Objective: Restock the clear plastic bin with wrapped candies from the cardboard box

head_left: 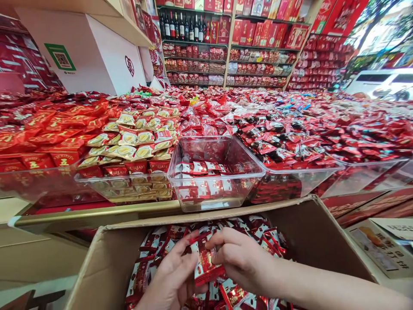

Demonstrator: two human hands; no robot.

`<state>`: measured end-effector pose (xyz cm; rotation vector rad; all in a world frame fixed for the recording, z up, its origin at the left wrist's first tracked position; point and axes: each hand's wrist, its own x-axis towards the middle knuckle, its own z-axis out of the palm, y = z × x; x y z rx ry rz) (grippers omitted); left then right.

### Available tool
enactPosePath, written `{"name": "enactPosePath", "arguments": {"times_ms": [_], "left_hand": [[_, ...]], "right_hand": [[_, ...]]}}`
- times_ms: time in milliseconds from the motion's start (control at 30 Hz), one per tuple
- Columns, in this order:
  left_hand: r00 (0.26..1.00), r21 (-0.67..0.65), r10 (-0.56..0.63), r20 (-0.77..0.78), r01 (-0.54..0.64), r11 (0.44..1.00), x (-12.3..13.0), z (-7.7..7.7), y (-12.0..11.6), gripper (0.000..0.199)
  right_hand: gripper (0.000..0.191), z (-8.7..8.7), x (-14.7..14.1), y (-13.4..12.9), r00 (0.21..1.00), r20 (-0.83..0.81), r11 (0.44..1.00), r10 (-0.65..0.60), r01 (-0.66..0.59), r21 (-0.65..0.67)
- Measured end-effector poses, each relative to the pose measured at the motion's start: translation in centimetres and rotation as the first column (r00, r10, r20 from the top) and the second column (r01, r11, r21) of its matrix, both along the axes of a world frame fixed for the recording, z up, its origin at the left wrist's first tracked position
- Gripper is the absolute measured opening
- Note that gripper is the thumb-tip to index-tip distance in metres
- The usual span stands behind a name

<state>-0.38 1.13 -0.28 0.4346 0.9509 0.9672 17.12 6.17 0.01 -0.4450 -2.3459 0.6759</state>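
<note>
Over an open cardboard box (309, 239), my left hand (174, 273) and my right hand (240, 254) come together on a small red-and-white wrapped snack packet (205, 260). The left fingers and thumb grip its left side. Curled fingers of my right hand pinch its right side. Whether more packets are stacked behind it, I cannot tell. Loose packets (234, 292) of the same look fill the box below, lying at all angles. Just beyond the box stands a clear plastic bin (206, 206), with similar packets (208, 188) lined up in rows in its lower part.
Durian packets (138, 148) fill a bin to the left, with red-orange packets (53, 137) farther left. Dark-and-red packets (284, 140) are heaped to the right. Shelves (230, 47) with bottles and red boxes stand behind. A printed carton (383, 249) sits at right.
</note>
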Motion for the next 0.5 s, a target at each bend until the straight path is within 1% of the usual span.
{"name": "enactPosePath", "arguments": {"times_ms": [67, 100, 200, 233, 300, 400, 500], "left_hand": [[0.997, 0.098, 0.064, -0.035, -0.060, 0.993, 0.2, -0.2, 0.1, 0.061], [0.994, 0.144, 0.096, -0.050, -0.087, 0.986, 0.2, -0.4, 0.1, 0.064], [0.983, 0.220, 0.134, -0.127, -0.104, 0.970, 0.1, -1.0, 0.3, 0.071], [0.981, 0.233, 0.132, -0.143, -0.096, 0.968, 0.1, -1.1, 0.3, 0.072], [0.982, 0.237, 0.115, -0.152, -0.077, 0.968, 0.0, -1.2, 0.2, 0.071], [0.983, 0.218, 0.099, -0.154, -0.064, 0.974, -0.1, -1.6, 0.1, 0.069], [0.981, 0.225, 0.137, -0.134, -0.105, 0.969, -0.3, -2.4, 0.2, 0.059]], "right_hand": [[0.027, -0.1, 0.1, -0.3, 0.997, 0.076, 0.999, 0.024, -0.021, -0.041], [0.029, -0.2, 0.1, -0.5, 0.997, 0.074, 0.997, 0.020, -0.015, -0.073], [0.027, -0.5, -0.3, -0.7, 0.997, 0.002, 0.976, -0.075, 0.074, -0.205], [0.022, -0.6, -0.4, -0.7, 0.994, -0.009, 0.964, -0.110, 0.104, -0.247], [0.013, -0.9, -0.7, -0.8, 0.986, 0.018, 0.939, -0.164, 0.161, -0.303], [0.008, -1.1, -0.9, -0.9, 0.974, 0.097, 0.923, -0.205, 0.226, -0.313], [0.007, -0.8, -0.9, -0.8, 0.963, 0.139, 0.933, -0.232, 0.261, -0.247]]}}
